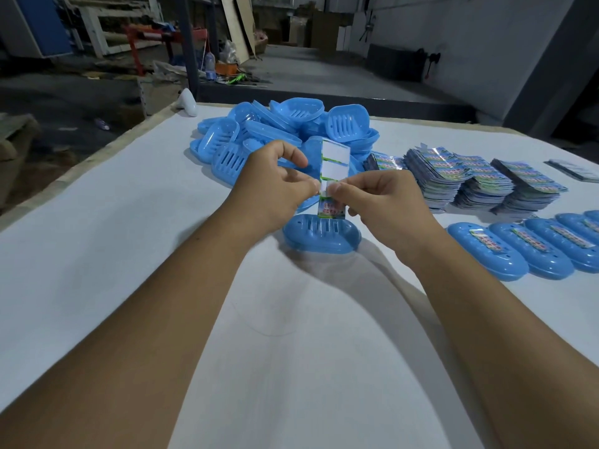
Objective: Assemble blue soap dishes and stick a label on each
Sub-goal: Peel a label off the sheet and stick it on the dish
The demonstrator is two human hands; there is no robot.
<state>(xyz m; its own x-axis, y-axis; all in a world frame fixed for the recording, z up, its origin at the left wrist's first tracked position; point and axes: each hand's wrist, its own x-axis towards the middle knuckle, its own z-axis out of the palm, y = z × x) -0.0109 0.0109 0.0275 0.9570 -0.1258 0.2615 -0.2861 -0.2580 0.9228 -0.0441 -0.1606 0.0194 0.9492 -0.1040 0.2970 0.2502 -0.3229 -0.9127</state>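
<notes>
An assembled blue soap dish (321, 237) lies on the white table (129, 241) just below my hands, slotted side up and bare of any label. Above it both hands hold a label strip (334, 157) upright, its white backing turned toward me at the top. My left hand (275, 179) pinches the strip at its left edge. My right hand (376, 196) pinches a printed label (330, 211) at the strip's lower part. A heap of loose blue dish parts (275, 131) lies behind.
Stacks of printed label sheets (470, 179) sit at the right. A row of several labelled dishes (525, 247) runs along the right edge. A white object (187, 102) rests at the table's far left corner. Workshop floor and clutter lie beyond the table.
</notes>
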